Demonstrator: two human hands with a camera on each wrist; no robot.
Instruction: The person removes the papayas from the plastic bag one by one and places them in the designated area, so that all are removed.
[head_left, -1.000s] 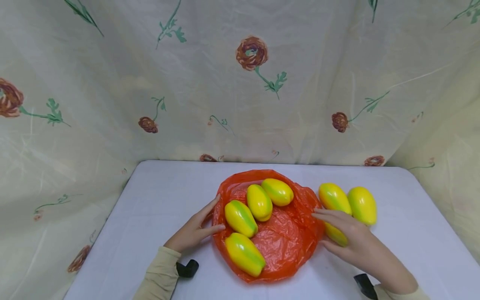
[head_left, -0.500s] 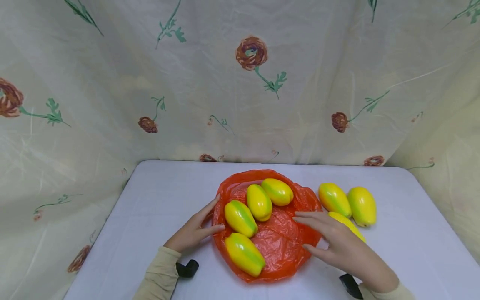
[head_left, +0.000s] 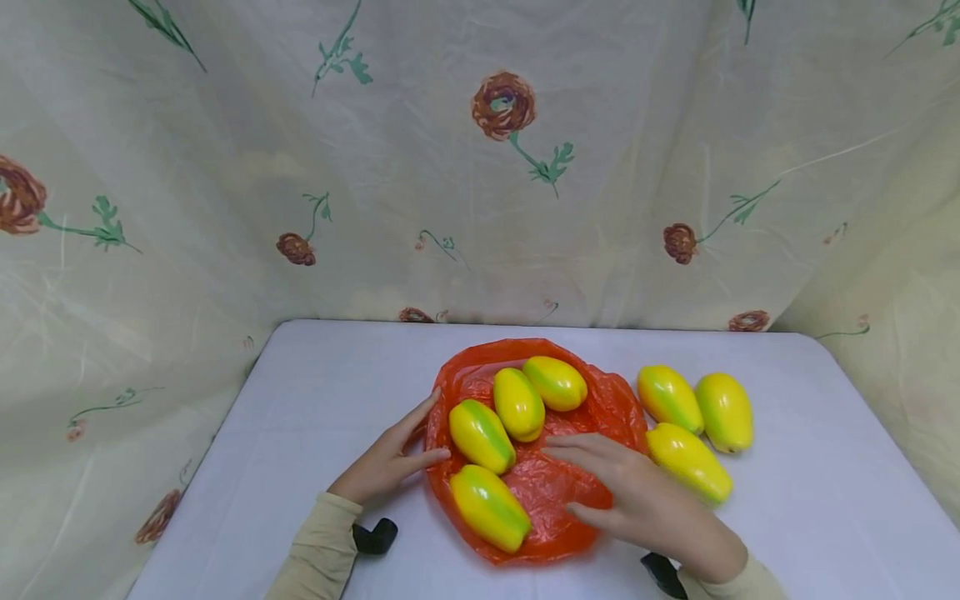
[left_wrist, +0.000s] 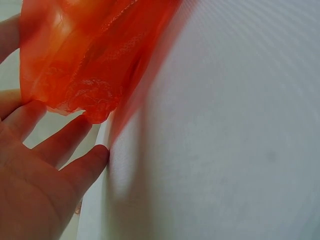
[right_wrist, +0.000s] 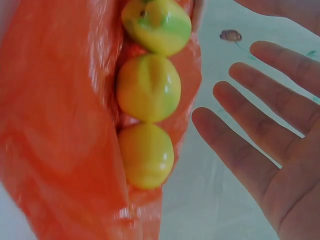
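Head view: light, even pressure should best steady the red bag, four yellow fruits inside it, three loose fruits toward three o'clock. The left hand touches its nine o'clock side, fingers extended; the empty right hand hovers at four o'clock.

Left wrist view: fingertips meet the bag.

Right wrist view: straight, parted fingers.
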